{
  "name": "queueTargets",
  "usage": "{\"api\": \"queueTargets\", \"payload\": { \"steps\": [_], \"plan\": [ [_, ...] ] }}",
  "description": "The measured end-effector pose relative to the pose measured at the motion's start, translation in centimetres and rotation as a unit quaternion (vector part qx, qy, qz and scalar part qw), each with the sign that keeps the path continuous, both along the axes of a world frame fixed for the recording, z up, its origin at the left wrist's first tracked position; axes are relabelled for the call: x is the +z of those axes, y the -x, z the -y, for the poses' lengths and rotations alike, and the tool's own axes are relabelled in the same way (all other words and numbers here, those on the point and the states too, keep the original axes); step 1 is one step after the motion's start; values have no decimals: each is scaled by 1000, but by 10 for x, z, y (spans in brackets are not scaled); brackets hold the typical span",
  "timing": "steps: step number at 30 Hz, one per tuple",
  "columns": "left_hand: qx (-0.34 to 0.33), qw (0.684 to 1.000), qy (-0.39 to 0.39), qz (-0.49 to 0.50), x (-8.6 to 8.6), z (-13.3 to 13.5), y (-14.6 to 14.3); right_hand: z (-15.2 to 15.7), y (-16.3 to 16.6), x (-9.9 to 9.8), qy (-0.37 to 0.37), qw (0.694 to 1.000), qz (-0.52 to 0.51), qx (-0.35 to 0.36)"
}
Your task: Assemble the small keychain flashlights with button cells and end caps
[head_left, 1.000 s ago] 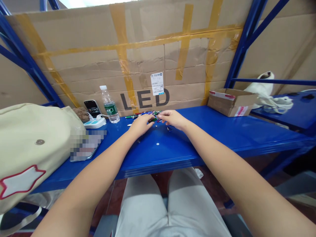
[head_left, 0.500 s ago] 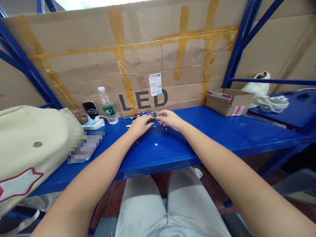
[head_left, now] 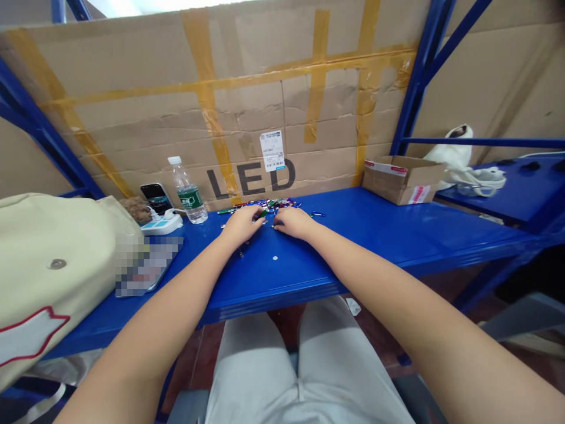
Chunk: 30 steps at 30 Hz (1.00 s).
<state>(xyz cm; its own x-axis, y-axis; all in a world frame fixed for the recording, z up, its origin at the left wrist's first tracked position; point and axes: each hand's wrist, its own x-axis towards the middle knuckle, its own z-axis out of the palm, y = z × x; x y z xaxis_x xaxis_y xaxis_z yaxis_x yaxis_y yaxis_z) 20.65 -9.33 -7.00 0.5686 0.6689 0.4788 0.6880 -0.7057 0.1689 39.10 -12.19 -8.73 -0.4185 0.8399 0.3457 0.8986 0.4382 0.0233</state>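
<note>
A pile of small shiny metallic pieces (head_left: 282,204) in green, blue, red and purple lies on the blue table (head_left: 375,235) against the cardboard; they are too small to name. My left hand (head_left: 243,225) rests at the pile's left front, fingers curled in, with something green near the fingertips. Just to its right, my right hand (head_left: 293,223) is bent down with thumb and fingers close together low over the tabletop. What either hand holds is hidden. A blue elongated piece (head_left: 318,214) lies right of the pile, apart from it.
Left of the pile stand a water bottle (head_left: 189,197), a power strip (head_left: 162,224) and a phone (head_left: 156,198). A cream bag (head_left: 66,235) covers the table's left end. An open cardboard box (head_left: 404,179) sits at the back right. A white dot (head_left: 275,258) marks the tabletop.
My right hand has come away from the pile, slightly left and toward me, uncovering more pieces. The left hand keeps near its place. The whole view has shifted slightly.
</note>
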Motion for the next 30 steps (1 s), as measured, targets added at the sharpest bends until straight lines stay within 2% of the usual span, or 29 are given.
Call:
{"api": "queueTargets", "payload": {
  "steps": [4,14,19,23,27,30],
  "plan": [
    [-8,1000,-3,-4,-2,-2,0,-2,2,0,4,1000,0,16],
    [-28,1000,1,-10,-5,-6,1,0,3,1,11,1000,-6,-19],
    [-39,999,1,-16,-4,-5,1,-3,2,0,49,996,-51,-52],
    [-34,999,-2,-26,-3,-4,0,-5,1,-1,43,995,-82,-23],
    [-27,999,-4,-24,-3,-5,1,-8,0,-3,32,983,-181,9],
    [-35,999,-4,-31,-4,-5,3,-12,-1,-4,26,945,-325,12]
  ]
}}
